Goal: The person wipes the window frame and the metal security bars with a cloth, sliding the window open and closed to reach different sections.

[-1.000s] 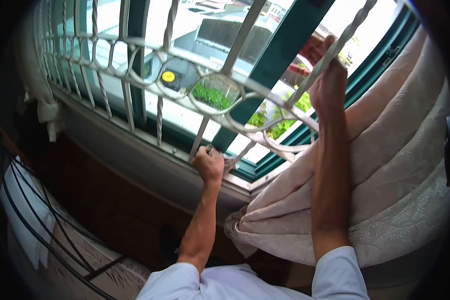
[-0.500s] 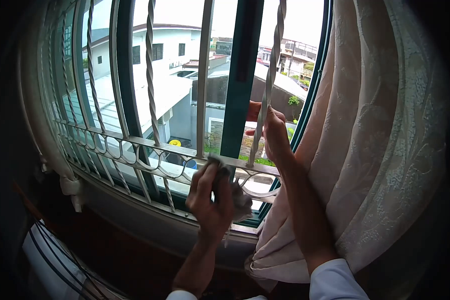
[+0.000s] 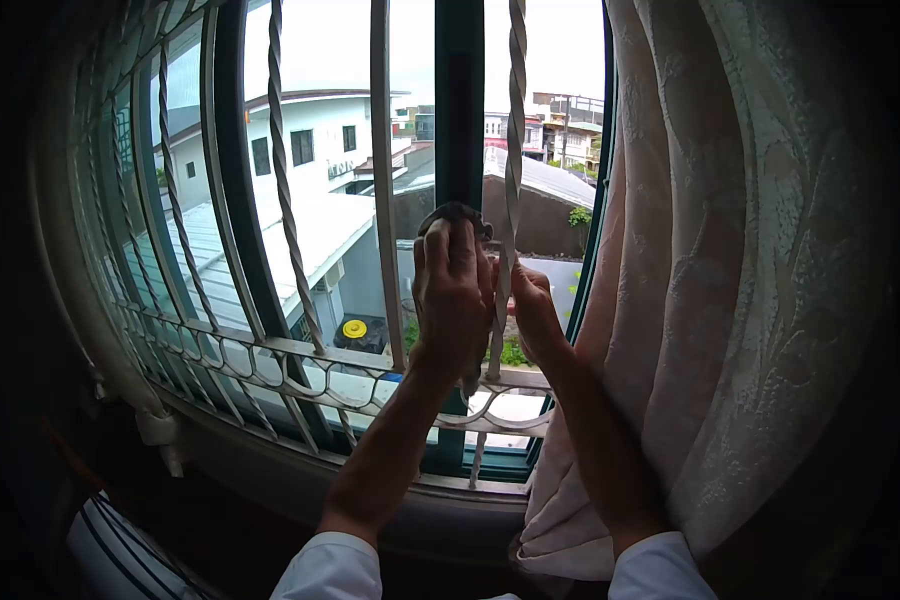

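Note:
My left hand (image 3: 452,290) presses a bunched dark grey cloth (image 3: 456,212) against the dark green window frame (image 3: 460,120). Its fingers are bent over the cloth, and a paler end hangs below the hand. Just to the right, a twisted metal bar (image 3: 516,130) of the window grille runs down past both hands. My right hand (image 3: 536,312) is closed at this bar, its fingertips partly hidden by the bar and my left hand. What those fingers hold cannot be made out.
A flat grille bar (image 3: 381,150) stands left of my hands, above a scrolled lower rail (image 3: 360,385). A pale patterned curtain (image 3: 680,280) hangs at the right, touching my right arm. Outside are a white building (image 3: 320,150) and a yellow lid (image 3: 354,328) on a dark container.
My left hand has risen with the cloth from the lower rail to the window frame. My right hand stays by the twisted bar, now close beside the left. The view has shifted slightly.

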The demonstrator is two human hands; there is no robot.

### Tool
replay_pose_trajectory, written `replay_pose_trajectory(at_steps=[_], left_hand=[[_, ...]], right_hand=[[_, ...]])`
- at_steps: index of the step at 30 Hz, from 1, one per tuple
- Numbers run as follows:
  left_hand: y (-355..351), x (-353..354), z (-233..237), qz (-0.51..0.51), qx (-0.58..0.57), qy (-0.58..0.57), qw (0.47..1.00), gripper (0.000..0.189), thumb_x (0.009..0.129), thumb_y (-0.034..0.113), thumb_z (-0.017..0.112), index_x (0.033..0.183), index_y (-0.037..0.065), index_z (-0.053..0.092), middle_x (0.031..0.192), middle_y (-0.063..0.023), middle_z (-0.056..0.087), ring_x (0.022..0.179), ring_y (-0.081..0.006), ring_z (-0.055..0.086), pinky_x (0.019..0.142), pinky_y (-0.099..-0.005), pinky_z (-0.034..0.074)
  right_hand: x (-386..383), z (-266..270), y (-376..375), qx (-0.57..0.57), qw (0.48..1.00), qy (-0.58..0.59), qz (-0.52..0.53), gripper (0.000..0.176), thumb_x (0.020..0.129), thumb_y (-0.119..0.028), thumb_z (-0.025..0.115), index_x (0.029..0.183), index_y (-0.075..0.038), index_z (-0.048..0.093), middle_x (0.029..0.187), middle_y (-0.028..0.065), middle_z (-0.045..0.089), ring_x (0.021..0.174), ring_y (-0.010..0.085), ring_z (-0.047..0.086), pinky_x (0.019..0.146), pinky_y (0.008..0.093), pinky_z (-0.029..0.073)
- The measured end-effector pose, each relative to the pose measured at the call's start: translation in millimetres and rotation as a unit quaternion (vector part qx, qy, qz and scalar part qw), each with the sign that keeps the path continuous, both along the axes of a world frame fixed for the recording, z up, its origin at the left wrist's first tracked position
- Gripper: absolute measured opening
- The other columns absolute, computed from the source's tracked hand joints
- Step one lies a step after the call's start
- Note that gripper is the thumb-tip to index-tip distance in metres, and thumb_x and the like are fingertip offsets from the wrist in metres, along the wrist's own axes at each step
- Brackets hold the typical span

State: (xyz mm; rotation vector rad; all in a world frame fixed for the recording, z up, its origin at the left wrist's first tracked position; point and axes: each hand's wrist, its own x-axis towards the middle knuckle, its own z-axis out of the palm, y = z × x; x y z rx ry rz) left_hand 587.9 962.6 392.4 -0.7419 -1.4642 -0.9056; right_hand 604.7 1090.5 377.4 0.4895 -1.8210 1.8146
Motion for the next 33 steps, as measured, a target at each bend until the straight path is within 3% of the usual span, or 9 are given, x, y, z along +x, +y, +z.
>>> replay_pose_trajectory(at_steps=[3, 6, 9, 15, 16, 20, 25, 29, 33], left_hand=[[-9.3, 3.4, -23.1, -0.001, -0.016, 0.009, 1.000, 0.034, 0.091, 0.003, 0.065, 0.124, 0.000, 0.066, 0.117, -0.0192, 0.061, 0.102, -0.0352, 0.064, 0.089, -0.0417, 0.055], [-24.9, 3.8, -17.2, -0.097, -0.037, -0.027, 0.994, 0.026, 0.089, 0.000, 0.067, 0.114, 0.000, 0.071, 0.106, -0.0179, 0.068, 0.096, -0.0302, 0.070, 0.081, -0.0365, 0.059], [-35.1, 10.1, 50.3, -0.134, 0.079, 0.014, 0.988, 0.024, 0.090, 0.002, 0.067, 0.114, 0.000, 0.071, 0.105, -0.0181, 0.068, 0.093, -0.0283, 0.072, 0.077, -0.0337, 0.060], [-9.9, -16.2, 230.0, -0.050, 0.077, 0.223, 0.970, 0.027, 0.094, 0.006, 0.059, 0.118, -0.003, 0.065, 0.105, -0.0152, 0.066, 0.100, -0.0350, 0.066, 0.089, -0.0403, 0.055], [-14.5, -12.1, 238.2, -0.039, -0.044, 0.027, 0.998, 0.047, 0.087, 0.005, 0.065, 0.129, -0.010, 0.053, 0.132, -0.0242, 0.053, 0.118, -0.0394, 0.057, 0.101, -0.0449, 0.050], [8.8, -35.8, 199.4, 0.047, -0.029, 0.169, 0.984, 0.070, 0.082, 0.007, 0.071, 0.141, -0.012, 0.040, 0.145, -0.0304, 0.038, 0.135, -0.0449, 0.042, 0.110, -0.0479, 0.043], [11.8, -50.3, 251.0, 0.041, -0.018, 0.237, 0.970, 0.065, 0.080, 0.009, 0.070, 0.136, -0.011, 0.046, 0.141, -0.0281, 0.042, 0.135, -0.0442, 0.042, 0.111, -0.0473, 0.041], [13.7, -57.3, 316.3, 0.075, -0.056, 0.238, 0.967, 0.053, 0.080, 0.007, 0.066, 0.129, -0.009, 0.050, 0.134, -0.0243, 0.046, 0.130, -0.0404, 0.044, 0.105, -0.0449, 0.044], [19.2, -51.8, 292.3, 0.030, 0.003, 0.218, 0.975, 0.054, 0.084, 0.005, 0.060, 0.133, -0.009, 0.045, 0.139, -0.0240, 0.042, 0.130, -0.0424, 0.044, 0.109, -0.0460, 0.040]], right_hand=[[-0.7, 2.4, 1.7, -0.006, 0.999, -0.029, -0.020, 0.060, 0.102, -0.060, 0.039, 0.111, -0.010, 0.072, 0.097, 0.0019, 0.071, 0.088, 0.0108, 0.063, 0.068, 0.0323, 0.049], [3.1, 18.8, -1.5, -0.001, 0.999, -0.041, -0.021, 0.071, 0.098, -0.069, 0.037, 0.112, -0.009, 0.071, 0.099, 0.0045, 0.071, 0.095, 0.0157, 0.064, 0.074, 0.0376, 0.049], [15.2, 63.5, -21.1, -0.040, 0.991, 0.026, -0.128, 0.085, 0.095, -0.077, 0.029, 0.117, -0.004, 0.067, 0.109, 0.0110, 0.069, 0.104, 0.0240, 0.063, 0.085, 0.0464, 0.047], [7.5, 172.7, -31.1, -0.044, 0.970, 0.193, -0.141, 0.084, 0.092, -0.079, 0.034, 0.121, -0.007, 0.068, 0.111, 0.0108, 0.071, 0.103, 0.0209, 0.064, 0.084, 0.0468, 0.047], [8.1, 182.8, -28.9, -0.026, 0.972, 0.192, -0.133, 0.084, 0.092, -0.079, 0.034, 0.121, -0.007, 0.068, 0.111, 0.0111, 0.071, 0.104, 0.0215, 0.064, 0.084, 0.0473, 0.047], [22.1, 203.2, -24.4, 0.043, 0.980, 0.157, -0.115, 0.086, 0.089, -0.081, 0.037, 0.122, -0.007, 0.067, 0.112, 0.0125, 0.070, 0.106, 0.0236, 0.064, 0.085, 0.0495, 0.048], [31.5, 202.5, -28.2, 0.099, 0.981, 0.119, -0.118, 0.088, 0.086, -0.083, 0.041, 0.124, -0.007, 0.066, 0.114, 0.0141, 0.070, 0.110, 0.0263, 0.064, 0.086, 0.0522, 0.048], [33.8, 210.1, -35.4, 0.056, 0.988, 0.047, -0.138, 0.094, 0.088, -0.082, 0.037, 0.133, -0.003, 0.059, 0.126, 0.0213, 0.065, 0.122, 0.0374, 0.059, 0.092, 0.0615, 0.044], [17.6, 204.9, -16.5, 0.040, 0.991, 0.053, -0.118, 0.092, 0.090, -0.081, 0.034, 0.125, -0.002, 0.065, 0.120, 0.0206, 0.068, 0.118, 0.0360, 0.062, 0.093, 0.0639, 0.041]])
